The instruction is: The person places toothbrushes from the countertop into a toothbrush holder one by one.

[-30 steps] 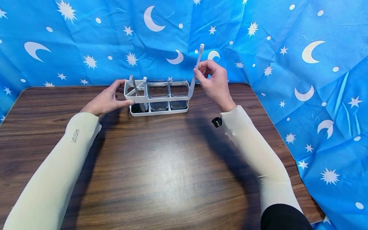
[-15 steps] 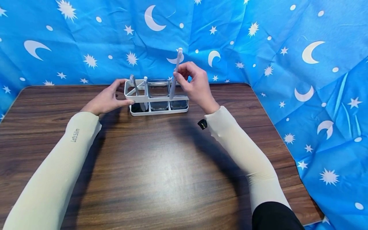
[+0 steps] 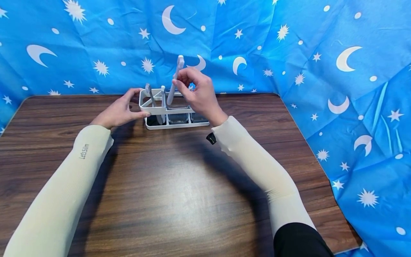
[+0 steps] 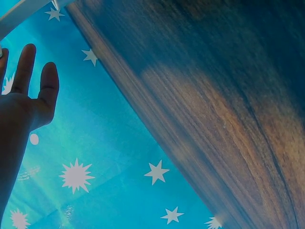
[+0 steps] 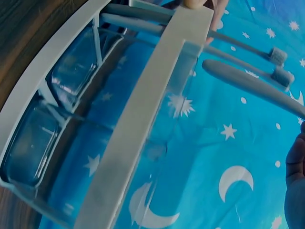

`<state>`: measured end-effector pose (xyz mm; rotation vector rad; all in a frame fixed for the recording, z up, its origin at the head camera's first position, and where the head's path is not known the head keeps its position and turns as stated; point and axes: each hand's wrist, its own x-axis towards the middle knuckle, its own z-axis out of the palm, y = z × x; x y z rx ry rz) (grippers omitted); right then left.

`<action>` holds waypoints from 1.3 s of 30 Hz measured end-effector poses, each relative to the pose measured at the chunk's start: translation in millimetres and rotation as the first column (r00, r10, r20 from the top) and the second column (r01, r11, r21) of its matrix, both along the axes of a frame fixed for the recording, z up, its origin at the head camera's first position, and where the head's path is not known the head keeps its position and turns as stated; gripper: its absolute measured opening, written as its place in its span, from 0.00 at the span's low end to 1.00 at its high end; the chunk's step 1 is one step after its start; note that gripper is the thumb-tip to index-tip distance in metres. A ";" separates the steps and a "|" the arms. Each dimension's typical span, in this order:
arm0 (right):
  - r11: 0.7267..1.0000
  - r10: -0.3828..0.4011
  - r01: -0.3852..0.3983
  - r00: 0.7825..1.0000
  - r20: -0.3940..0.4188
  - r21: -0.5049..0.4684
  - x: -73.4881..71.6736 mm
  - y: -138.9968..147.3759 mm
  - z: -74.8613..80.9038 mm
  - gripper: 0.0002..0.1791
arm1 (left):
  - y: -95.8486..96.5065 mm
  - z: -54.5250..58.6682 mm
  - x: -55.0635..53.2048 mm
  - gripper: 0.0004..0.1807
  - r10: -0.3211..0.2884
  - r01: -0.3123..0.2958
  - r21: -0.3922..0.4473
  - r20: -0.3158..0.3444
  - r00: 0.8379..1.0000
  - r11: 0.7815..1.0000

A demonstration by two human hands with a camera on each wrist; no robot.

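Observation:
A white toothbrush holder [image 3: 189,125] with two clear cups [image 5: 71,71] stands at the back of the table. My left hand [image 3: 117,111] holds its left end, thumb on the front and index finger toward the back; other fingers of this hand [image 4: 40,90] extend apart in the left wrist view. Two toothbrushes [image 3: 150,93] stand in the holder's left compartments. Over the middle cup, my right hand [image 3: 200,91] pinches a grey toothbrush [image 3: 175,79], head up and handle slanting down. In the right wrist view this toothbrush's handle end [image 5: 238,81] is above the holder's top rim, apart from it.
The dark wood table [image 3: 179,185] extends in front of the holder. A blue curtain [image 3: 122,43] with moons and stars hangs right behind the table and along its right side.
My right hand has carried the toothbrush left, from beside the holder's right end to over its middle. My left hand has stayed on the holder's left end.

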<state>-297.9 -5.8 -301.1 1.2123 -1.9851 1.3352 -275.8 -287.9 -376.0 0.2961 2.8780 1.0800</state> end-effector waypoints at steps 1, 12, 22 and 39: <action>1.000 0.000 0.000 1.000 0.004 0.009 -0.1 -2.1 -0.1 0.06 | 0.2 0.0 -0.1 0.52 -0.001 0.001 0.001 0.000 1.000 1.000; 0.998 0.000 -0.005 0.997 0.077 0.066 -1.4 -22.7 -3.9 0.07 | -0.3 -3.1 -0.4 0.50 -0.008 0.009 0.058 -0.015 1.000 0.998; 0.971 -0.098 0.044 0.969 0.227 0.234 -9.2 -36.3 -16.7 0.07 | -0.9 -1.6 -0.6 0.49 -0.018 0.018 0.047 -0.013 1.000 0.999; 0.905 -0.176 0.021 0.928 0.329 0.425 -15.6 -45.4 -36.3 0.08 | -0.3 -0.8 0.2 0.49 -0.016 0.017 0.033 -0.033 0.999 0.999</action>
